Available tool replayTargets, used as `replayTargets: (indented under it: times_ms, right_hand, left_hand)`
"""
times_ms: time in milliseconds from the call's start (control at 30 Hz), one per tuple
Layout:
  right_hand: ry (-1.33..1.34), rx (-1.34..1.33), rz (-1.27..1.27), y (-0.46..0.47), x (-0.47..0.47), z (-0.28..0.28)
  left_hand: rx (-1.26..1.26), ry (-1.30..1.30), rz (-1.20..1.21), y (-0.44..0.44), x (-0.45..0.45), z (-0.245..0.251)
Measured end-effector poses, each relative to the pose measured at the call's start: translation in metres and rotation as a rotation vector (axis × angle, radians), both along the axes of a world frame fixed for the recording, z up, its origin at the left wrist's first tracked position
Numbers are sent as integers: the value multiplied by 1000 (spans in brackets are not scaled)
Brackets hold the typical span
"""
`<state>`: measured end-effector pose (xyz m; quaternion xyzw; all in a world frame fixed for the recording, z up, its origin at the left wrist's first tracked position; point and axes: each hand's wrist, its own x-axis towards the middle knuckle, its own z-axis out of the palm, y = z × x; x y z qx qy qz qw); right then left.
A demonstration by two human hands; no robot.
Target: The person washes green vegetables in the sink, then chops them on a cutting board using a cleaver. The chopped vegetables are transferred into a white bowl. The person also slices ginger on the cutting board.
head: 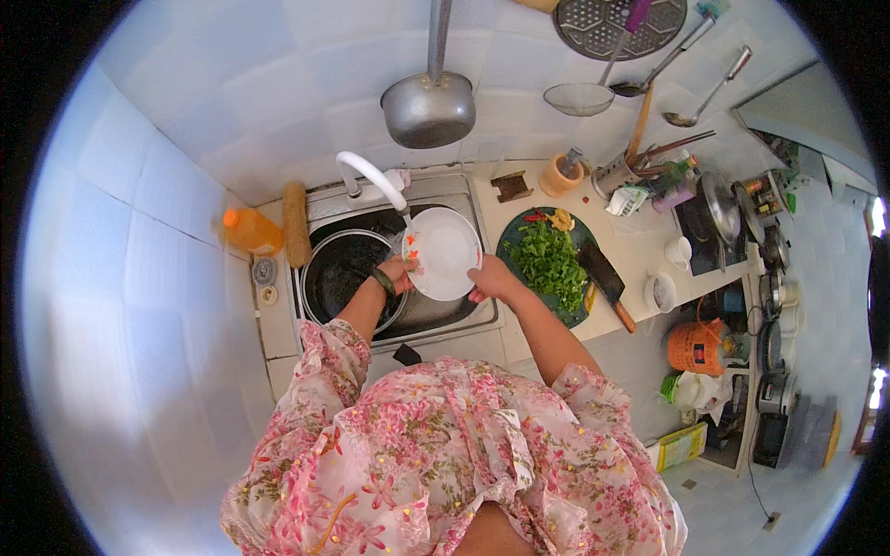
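A white plate (448, 254) with a floral rim is held over the sink (424, 318), tilted under the white tap (375, 177). My left hand (399, 273) grips its left edge, with a dark bangle on that wrist. On the opposite edge, my right hand (492, 279) has its fingers and thumb closed on the rim. Water seems to run from the spout onto the plate's left part. Beneath my left forearm sits a round dark pan (341, 271) in the basin.
Right of the sink, a green cutting board (511, 240) carries chopped greens (549, 267), chillies and a cleaver (601, 274). A wooden mortar (560, 177), white cup (678, 251) and utensil holder (615, 177) stand beyond. An orange-capped bottle (254, 231) stands left; a metal ladle (427, 111) hangs above.
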<state>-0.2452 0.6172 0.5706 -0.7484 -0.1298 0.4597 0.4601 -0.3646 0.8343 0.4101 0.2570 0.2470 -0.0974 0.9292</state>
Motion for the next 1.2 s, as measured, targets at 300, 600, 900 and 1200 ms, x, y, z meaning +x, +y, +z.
replayTargets:
  times_ms: [300,600,900,1200]
  right_hand:
    - [-1029,-132,111,-33,-33,-3]
    - [-1229,-46,156,-79,-32,-9]
    - [-1154,50,161,-107,-29,-2]
    - [-7,409,-864,-186,58,-12]
  left_hand:
    - [1978,253,-68,34,27,46]
    - [2315,140,-370,68,66,59]
    - [2452,494,-763,42,71,68]
    - [2076,368,-434,1,-4,37]
